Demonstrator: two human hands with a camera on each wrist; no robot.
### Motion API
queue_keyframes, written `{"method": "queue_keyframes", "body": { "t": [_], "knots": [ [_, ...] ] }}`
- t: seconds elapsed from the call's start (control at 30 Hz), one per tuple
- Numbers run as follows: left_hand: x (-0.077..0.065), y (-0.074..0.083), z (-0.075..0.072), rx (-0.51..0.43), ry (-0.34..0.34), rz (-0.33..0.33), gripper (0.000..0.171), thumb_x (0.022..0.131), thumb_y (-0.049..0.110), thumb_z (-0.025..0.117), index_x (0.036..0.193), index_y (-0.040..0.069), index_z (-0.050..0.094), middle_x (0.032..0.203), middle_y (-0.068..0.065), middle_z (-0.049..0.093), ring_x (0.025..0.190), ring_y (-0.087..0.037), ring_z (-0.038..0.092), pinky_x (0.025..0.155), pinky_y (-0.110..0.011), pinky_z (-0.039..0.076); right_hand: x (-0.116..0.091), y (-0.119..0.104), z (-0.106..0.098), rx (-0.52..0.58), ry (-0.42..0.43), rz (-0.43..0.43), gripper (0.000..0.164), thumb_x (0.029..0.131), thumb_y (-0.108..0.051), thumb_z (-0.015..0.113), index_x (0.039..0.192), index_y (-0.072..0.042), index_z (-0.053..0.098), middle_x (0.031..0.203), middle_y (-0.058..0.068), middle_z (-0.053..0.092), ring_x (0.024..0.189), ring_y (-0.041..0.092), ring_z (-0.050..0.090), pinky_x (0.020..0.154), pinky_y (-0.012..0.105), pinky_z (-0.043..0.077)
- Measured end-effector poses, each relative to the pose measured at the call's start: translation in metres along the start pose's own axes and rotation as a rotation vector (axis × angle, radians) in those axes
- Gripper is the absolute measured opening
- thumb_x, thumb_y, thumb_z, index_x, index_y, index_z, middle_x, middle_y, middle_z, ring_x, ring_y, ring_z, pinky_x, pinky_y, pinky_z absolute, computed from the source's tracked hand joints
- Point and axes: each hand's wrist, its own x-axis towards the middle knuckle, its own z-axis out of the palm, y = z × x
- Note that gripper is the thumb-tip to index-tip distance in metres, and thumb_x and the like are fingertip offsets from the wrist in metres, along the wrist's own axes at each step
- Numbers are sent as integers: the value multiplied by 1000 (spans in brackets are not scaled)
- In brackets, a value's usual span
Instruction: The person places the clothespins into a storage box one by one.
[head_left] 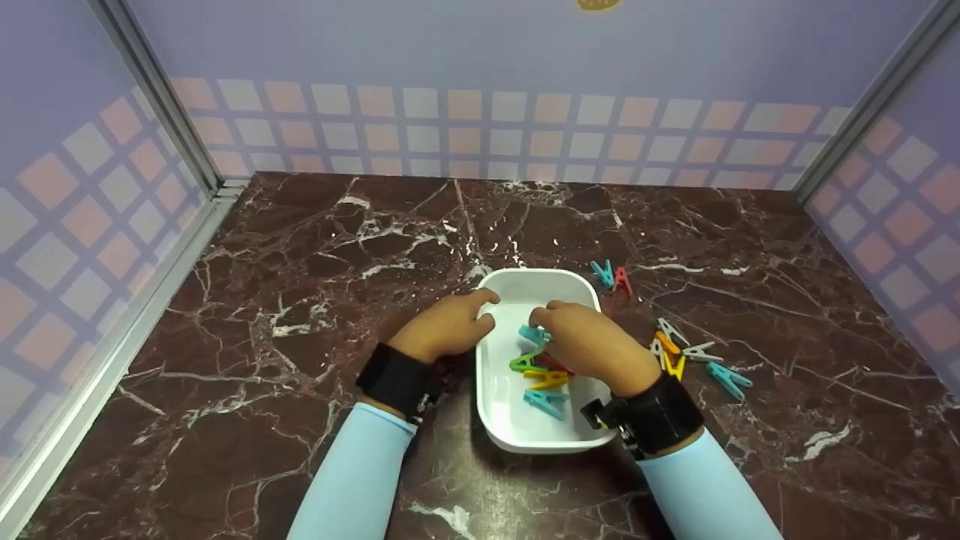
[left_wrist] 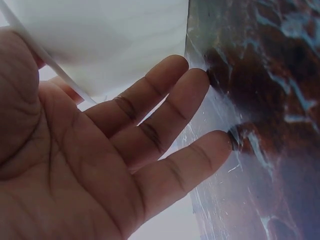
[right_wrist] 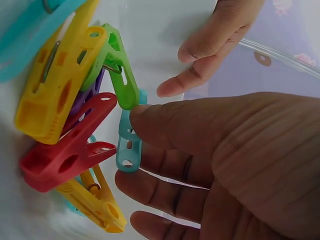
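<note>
Evidently, the right hand point(head_left: 589, 341) is at work over a white rectangular plastic tub point(head_left: 499, 420) with rounded corners, which stands on a dark reddish-brown marbled tabletop point(head_left: 262, 420). Its thumb and forefinger pinch a light-blue plastic clothespin point(right_wrist: 129, 145) inside the tub, while the remaining fingers lie loosely apart beneath it.

Across the tub, the left hand point(head_left: 442, 326) straddles the left rim. Its thumb and forefinger reach over the edge and the other three fingers extend outside, spread and nearly straight; it has no clothespin, and how firmly it touches the tub I cannot tell.

Within the tub, near the right hand, lies a loose heap: a bright green plastic clothespin point(right_wrist: 117, 72), a red plastic clothespin point(right_wrist: 67, 145), a purple plastic clothespin point(right_wrist: 87, 100) mostly hidden, two yellow plastic clothespins point(right_wrist: 57, 75), and a second light-blue clothespin point(head_left: 545, 403) nearest the person.

Beyond the tub's far right corner, a turquoise clothespin point(head_left: 602, 274) sits just beside another red one point(head_left: 622, 281). Farther right, white clothespins point(head_left: 699, 352) and yellow ones point(head_left: 675, 367) cluster together, with a blue-green clothespin point(head_left: 728, 380) near them.

Black bands point(head_left: 394, 379) circle both wrists, above pale-blue sleeves point(head_left: 349, 472).
</note>
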Motion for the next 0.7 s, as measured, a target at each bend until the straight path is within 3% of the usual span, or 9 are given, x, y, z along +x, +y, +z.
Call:
{"method": "queue_keyframes", "body": {
  "t": [0.37,0.7],
  "knots": [
    [0,-1,-1,7,7,13,46,98,22,48,142,10,50,129,-12,63,106,-23,59,96,-40,45,-1,-1,-1,3,-9,5,31,86,-10,73,117,-8,67,95,5,60,77,20,55,73,38,50],
    [-2,0,-2,-2,-36,13,49,98,23,47,145,10,46,132,-13,61,107,-24,59,96,-42,45,-1,1,0,-2,-9,-8,30,87,-7,68,117,-7,66,96,5,60,78,20,54,73,38,49]
  ]
}}
